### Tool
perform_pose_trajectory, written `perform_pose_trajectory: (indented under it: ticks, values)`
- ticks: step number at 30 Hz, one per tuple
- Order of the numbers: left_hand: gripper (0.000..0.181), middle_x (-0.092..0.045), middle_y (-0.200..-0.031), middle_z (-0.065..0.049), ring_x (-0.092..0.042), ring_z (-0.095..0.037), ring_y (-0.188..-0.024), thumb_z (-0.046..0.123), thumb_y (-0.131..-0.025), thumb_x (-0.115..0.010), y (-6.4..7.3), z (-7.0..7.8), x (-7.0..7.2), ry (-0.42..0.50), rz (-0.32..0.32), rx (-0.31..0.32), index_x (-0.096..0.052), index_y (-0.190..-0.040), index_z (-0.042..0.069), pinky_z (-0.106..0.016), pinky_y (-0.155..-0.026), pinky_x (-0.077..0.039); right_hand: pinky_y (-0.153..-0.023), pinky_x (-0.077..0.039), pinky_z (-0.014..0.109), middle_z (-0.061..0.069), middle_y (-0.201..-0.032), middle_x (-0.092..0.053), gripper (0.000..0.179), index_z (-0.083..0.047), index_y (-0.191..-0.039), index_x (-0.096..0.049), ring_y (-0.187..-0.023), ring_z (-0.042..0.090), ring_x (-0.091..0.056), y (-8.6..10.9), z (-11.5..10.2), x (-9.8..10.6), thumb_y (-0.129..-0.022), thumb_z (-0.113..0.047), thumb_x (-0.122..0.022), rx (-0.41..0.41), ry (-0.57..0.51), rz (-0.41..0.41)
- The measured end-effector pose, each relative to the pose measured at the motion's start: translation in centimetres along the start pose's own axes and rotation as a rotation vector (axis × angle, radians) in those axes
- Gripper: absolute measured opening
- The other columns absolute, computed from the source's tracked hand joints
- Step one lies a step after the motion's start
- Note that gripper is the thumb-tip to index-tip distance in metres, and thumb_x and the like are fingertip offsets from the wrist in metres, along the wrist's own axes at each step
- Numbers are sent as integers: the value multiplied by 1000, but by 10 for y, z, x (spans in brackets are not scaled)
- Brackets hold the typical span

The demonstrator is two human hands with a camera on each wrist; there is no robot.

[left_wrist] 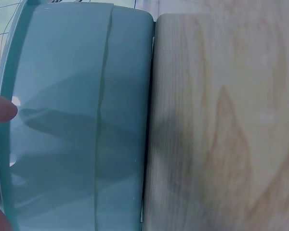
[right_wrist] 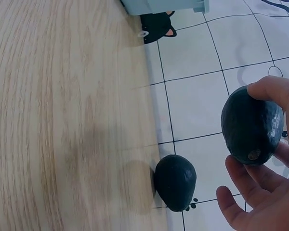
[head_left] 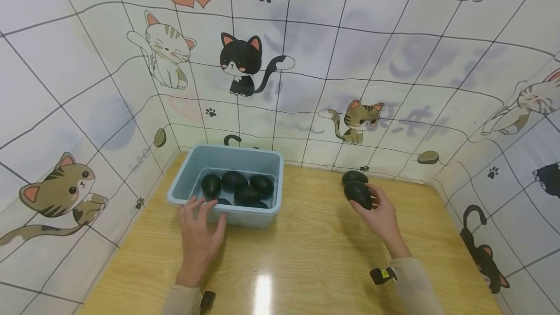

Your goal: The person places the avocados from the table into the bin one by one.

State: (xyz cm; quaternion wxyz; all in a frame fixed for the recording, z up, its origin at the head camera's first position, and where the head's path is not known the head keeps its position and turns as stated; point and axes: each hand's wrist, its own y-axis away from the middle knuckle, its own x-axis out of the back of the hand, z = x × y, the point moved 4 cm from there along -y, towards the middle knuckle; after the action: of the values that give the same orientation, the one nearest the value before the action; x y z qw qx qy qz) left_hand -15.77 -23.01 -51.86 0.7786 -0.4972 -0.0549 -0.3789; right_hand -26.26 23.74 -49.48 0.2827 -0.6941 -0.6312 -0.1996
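My right hand (head_left: 382, 215) grips a dark green avocado (right_wrist: 253, 127) between thumb and fingers, raised above the table. Behind it, a second avocado (right_wrist: 175, 183) lies on the wood near the back wall; in the head view the held one partly covers it. On the left stands a light blue plastic bin (head_left: 249, 218) with several avocados (head_left: 248, 194) inside. At the bin's near rim is my left hand (head_left: 199, 237), its fingers over the edge and the thumb apart along the front wall. The left wrist view shows a fingertip (left_wrist: 5, 109) at the rim.
The wooden table (head_left: 315, 256) reaches back to a wall covering (head_left: 306, 62) printed with cats and grid lines, which also rises on both sides. Small dark wrist cameras (head_left: 382, 275) sit at both cuffs. Bare wood lies between the bin and the right hand.
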Motion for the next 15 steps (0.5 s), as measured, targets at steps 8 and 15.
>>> perform_pose_trajectory:
  ticks: [8,15]
  values:
    - [37,-56,-131,-31,-46,-52,-135,17,-86,-79,0,0,-1,7,0,5,-69,-119,4,-80,-120,-21,-104,-50,58,27,-153,-54,74,-9,-157,-46,-129,44,-60,0,-8,-3,-96,-34,-80,-13,-19,-23]
    - [36,-55,-133,-29,-45,-51,-137,24,-90,-75,1,-3,-1,-1,-30,28,-68,-120,5,-78,-122,-19,-104,-52,59,27,-153,-54,76,-11,-159,-44,-127,46,-62,-3,-12,-5,-96,-35,-80,-9,-32,-40]
